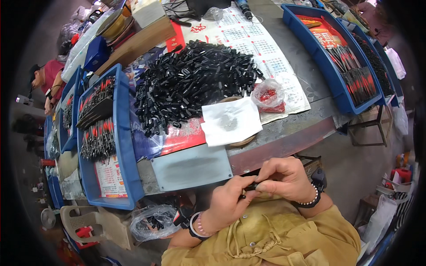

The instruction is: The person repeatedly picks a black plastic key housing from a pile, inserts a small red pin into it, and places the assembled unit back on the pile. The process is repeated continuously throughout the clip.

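Observation:
Both my hands meet close to my chest, below the table's front edge. My left hand (228, 199) and my right hand (284, 177) pinch a small black part (249, 187) between their fingertips; most of it is hidden by the fingers. On the table ahead lies a big heap of small black plastic parts (191, 82). A white paper sheet (230, 120) with a grey smudge lies in front of the heap. Beside it sits a clear bag of small red pieces (268, 95).
A blue tray (124, 146) at the left holds red-and-black pieces. More blue trays (328, 66) with like pieces stand at the right. A grey plate (191, 167) lies at the table edge. A plastic bag (153, 221) of black parts hangs below. Another person (46, 80) sits far left.

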Demonstrator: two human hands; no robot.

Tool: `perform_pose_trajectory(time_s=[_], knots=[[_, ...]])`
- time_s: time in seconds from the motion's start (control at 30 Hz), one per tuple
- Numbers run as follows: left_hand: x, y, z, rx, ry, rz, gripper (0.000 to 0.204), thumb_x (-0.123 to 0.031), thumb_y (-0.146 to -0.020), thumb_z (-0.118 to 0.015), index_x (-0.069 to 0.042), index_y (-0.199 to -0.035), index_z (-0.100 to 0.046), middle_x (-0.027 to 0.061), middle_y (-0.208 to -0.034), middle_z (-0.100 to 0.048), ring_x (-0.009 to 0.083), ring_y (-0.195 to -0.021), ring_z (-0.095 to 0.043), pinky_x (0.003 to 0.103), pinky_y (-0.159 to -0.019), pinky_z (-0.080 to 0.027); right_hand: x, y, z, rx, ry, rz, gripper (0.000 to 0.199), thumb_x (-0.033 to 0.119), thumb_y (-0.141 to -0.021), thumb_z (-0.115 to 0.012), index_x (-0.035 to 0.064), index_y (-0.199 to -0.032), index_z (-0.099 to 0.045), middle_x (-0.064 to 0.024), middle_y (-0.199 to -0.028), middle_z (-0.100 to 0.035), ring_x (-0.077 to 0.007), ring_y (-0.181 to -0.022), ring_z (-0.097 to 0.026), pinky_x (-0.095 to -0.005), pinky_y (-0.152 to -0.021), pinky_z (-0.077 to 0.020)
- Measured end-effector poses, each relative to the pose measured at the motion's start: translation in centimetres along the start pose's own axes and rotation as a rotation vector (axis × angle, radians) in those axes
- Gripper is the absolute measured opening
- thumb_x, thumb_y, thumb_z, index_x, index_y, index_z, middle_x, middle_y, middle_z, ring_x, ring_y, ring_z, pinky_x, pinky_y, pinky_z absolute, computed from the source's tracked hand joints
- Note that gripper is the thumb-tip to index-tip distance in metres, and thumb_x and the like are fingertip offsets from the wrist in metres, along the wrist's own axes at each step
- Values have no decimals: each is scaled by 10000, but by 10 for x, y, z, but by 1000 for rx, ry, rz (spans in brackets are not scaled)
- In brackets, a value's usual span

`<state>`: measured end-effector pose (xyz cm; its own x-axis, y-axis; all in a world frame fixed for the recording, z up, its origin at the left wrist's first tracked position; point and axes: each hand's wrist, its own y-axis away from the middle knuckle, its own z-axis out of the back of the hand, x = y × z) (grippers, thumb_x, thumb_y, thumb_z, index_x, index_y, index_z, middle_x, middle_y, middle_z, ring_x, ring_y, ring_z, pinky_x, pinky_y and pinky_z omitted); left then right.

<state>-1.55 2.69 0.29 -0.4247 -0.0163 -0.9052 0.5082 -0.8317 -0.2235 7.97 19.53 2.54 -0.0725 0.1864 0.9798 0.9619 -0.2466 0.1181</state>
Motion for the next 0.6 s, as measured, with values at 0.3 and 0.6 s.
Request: perform_pose_trajectory(time_s=[0.3, 0.6], knots=[[3, 9, 15, -22, 796, 490, 235, -52, -915, -584, 38, -1128, -542, 118, -859, -654, 11, -499, -417, 154, -461, -346, 21, -94, 76, -278, 1084, 335, 115, 94, -815, -616, -13, -847, -645, -168, -803, -636, -310, -727, -616, -373, -658, -487], [11, 15, 29, 43, 879, 562, 273, -50, -953, -541, 37, -1210, -506, 67, -872, -617, 16, -634, -482, 173, -575, -409, 5, -141, 82, -36, 1499, 15, 113, 94, -775, -559, -1, -738, -609, -183, -765, -620, -375, -759, -605, -438, -673, -477]])
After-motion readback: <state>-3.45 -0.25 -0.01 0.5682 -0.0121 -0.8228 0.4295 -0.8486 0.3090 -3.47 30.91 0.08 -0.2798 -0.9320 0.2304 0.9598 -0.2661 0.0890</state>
